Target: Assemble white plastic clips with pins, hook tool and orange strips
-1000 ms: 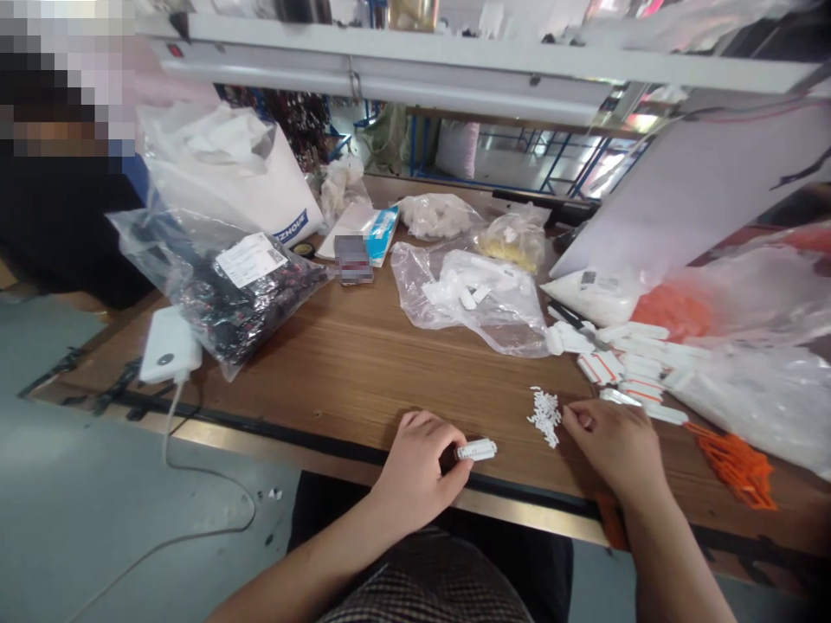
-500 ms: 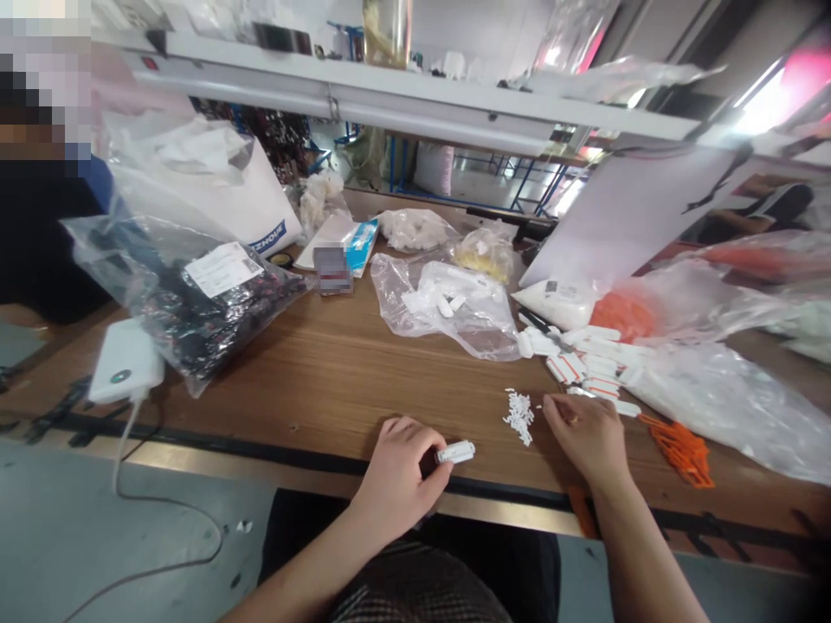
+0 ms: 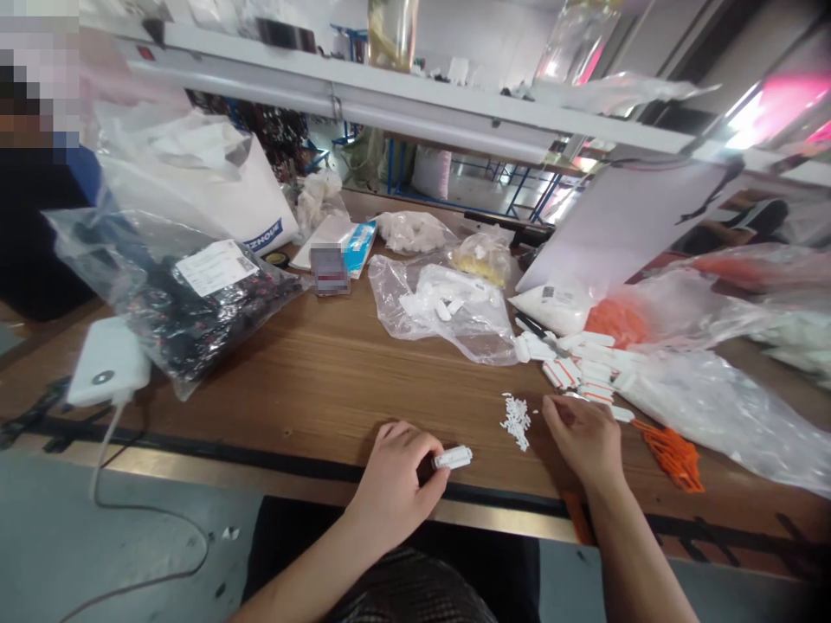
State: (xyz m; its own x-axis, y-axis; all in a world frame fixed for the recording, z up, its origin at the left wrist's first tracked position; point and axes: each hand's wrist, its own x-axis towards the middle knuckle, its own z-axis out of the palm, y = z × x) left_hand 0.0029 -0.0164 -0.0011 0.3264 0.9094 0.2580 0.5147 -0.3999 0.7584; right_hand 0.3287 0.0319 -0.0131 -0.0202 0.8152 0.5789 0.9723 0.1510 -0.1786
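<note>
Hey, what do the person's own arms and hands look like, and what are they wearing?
The left hand and right hand are bare, with no gloves, and the forearms show no sleeves, watch or bracelet. Below them, a dark garment and a checked fabric are worn across the lap.

The left hand point(image 3: 393, 489) hides one end of the white strip point(image 3: 453, 458). The white bits point(image 3: 516, 422) are too small to identify.

Matt plastic strip point(image 3: 453, 458), smooth wood tabletop point(image 3: 312, 381)
</note>
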